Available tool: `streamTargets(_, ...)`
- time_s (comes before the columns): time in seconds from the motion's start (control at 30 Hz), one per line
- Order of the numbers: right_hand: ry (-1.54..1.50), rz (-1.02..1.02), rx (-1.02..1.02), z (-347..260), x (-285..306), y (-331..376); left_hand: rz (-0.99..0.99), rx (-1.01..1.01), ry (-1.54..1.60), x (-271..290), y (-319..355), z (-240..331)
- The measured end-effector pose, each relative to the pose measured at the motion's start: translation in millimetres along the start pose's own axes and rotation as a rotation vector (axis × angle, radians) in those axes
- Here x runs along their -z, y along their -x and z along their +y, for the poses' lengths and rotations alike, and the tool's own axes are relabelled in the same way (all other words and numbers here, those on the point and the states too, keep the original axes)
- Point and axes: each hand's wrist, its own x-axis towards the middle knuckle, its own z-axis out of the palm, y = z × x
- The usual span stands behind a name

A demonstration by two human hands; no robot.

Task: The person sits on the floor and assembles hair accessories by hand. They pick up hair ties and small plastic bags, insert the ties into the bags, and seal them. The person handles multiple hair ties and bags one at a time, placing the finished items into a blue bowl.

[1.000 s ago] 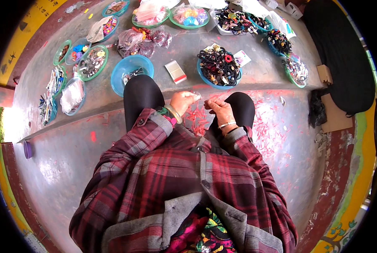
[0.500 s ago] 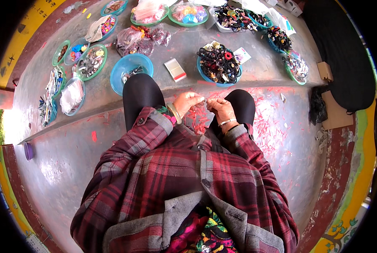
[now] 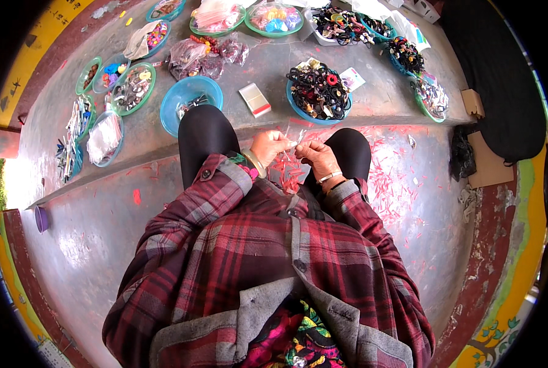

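My left hand [image 3: 269, 148] and my right hand [image 3: 320, 157] meet between my knees, thumbs and fingertips pinched together. Between them shows a thin pale strip [image 3: 300, 135], small and partly covered by the fingers; its kind is too small to make out. Both hands grip at it, their fingertips nearly touching. Under them, in my lap, lie many red slivers [image 3: 289, 178]. Nearest beyond the hands are a flat white box with a red end [image 3: 255, 100] and a blue basin [image 3: 171, 108] with a few small shiny pieces.
A blue bowl of black hair ties [image 3: 318, 92] stands on the raised ledge. Several basins of small parts line the left and back, near a plastic bag of beads [image 3: 191, 58]. Red scraps [image 3: 396, 178] litter the floor. A cardboard piece [image 3: 491, 162] leans at the right.
Both hands have lifted slightly, and the right hand has drawn a little to the left and tilted. The pale strip now shows more plainly above the fingertips.
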Motion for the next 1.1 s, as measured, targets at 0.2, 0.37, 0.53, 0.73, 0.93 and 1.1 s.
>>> streamTargets(0.2,0.032,-0.034,-0.015,0.3,-0.3,-0.5,-0.009,-0.02,-0.044,4.4,-4.4,-8.8)
streamTargets(0.37,-0.002,-0.044,-0.027,2.1,-0.4,-0.8,-0.021,-0.009,-0.066,3.4,-3.2,-7.6)
streamTargets(0.53,-0.079,-0.058,-0.021,1.1,-1.2,0.5,-0.062,-0.012,-0.053,-0.9,-0.1,-1.5)
streamTargets(0.73,-0.097,-0.11,-0.082,-3.4,-2.7,2.7,-0.08,-0.014,-0.01,1.2,-0.8,-3.1)
streamTargets(0.93,-0.187,-0.131,-0.116,-2.4,-3.0,3.0,-0.107,-0.058,0.097,-0.1,-2.7,-4.6)
streamTargets(1.1,-0.146,-0.068,-0.03,3.0,2.1,0.2,-0.128,0.036,0.153,-6.1,5.4,10.5)
